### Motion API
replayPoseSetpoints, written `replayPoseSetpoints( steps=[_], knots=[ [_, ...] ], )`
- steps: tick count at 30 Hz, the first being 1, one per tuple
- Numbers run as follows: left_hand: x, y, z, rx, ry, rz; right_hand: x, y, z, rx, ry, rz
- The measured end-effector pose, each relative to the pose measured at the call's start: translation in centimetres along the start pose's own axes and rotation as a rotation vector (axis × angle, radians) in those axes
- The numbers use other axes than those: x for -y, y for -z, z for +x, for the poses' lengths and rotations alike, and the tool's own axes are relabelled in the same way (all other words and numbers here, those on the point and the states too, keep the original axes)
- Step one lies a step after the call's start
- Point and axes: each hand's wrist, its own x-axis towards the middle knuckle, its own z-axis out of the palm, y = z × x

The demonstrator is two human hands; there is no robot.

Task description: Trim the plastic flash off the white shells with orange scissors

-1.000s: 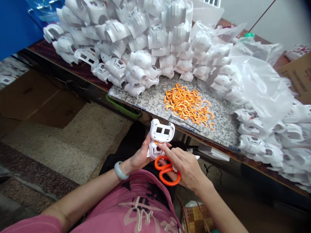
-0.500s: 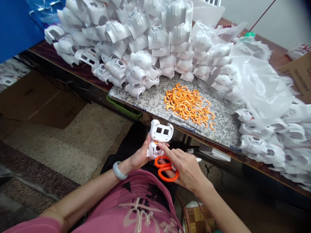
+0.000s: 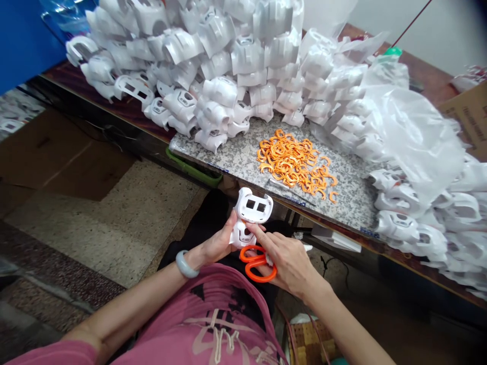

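My left hand [image 3: 217, 242] is closed around a white plastic housing [image 3: 254, 209] with two square windows, held above my lap in front of the table edge. A bit of orange shows at the housing's narrow middle, under my fingertip. My right hand [image 3: 286, 261] presses its index finger on that spot. Its other fingers are curled around orange-handled scissors [image 3: 262, 272], whose loops point toward my left hand. The scissors' blades are mostly hidden by the hand. Beyond my hands, a heap of small orange curved clips [image 3: 287, 159] lies on the speckled board [image 3: 238, 161].
Stacked white housings [image 3: 220, 94] rise behind the board, with more at the right [image 3: 399, 225] beside a clear plastic bag [image 3: 414, 132]. A thin metal tool [image 3: 283, 187] lies near the board's front edge. A green tray [image 3: 194, 170] sits under the table, and a woven basket [image 3: 310, 344] stands below right.
Both hands stay almost in place. The scissors' handles have shifted slightly up and left, while the right index finger remains pressed at the housing's middle.
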Motion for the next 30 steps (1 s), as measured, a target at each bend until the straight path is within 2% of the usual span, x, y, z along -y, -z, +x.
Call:
replayPoseSetpoints(
  steps=[5,8,10,14,21,25,30],
  knots=[
    [0.1,0.1,0.5,0.005,-0.009,-0.096,-0.5,1.2,-0.2,-0.125,0.013,0.233],
    [-0.2,-0.1,0.5,0.049,-0.032,-0.081,-0.8,2.7,-0.8,-0.287,-0.109,0.441],
    [-0.3,-0.2,0.4,0.056,-0.039,-0.042,-0.8,3.6,-1.0,-0.351,-0.199,0.493],
    [-0.4,-0.5,0.5,0.036,-0.081,0.030,-0.9,4.1,-0.7,-0.291,-0.196,0.414],
    [0.2,-0.5,0.7,0.013,-0.201,0.113,-1.4,2.8,-0.2,-0.192,-0.140,0.244],
    [0.5,-0.3,0.6,-0.018,-0.203,0.255,-1.5,2.4,-0.2,-0.092,-0.119,0.149],
    [0.7,0.1,0.3,-0.074,-0.206,0.377,-1.4,2.5,-0.1,-0.067,-0.095,0.092]
  ],
)
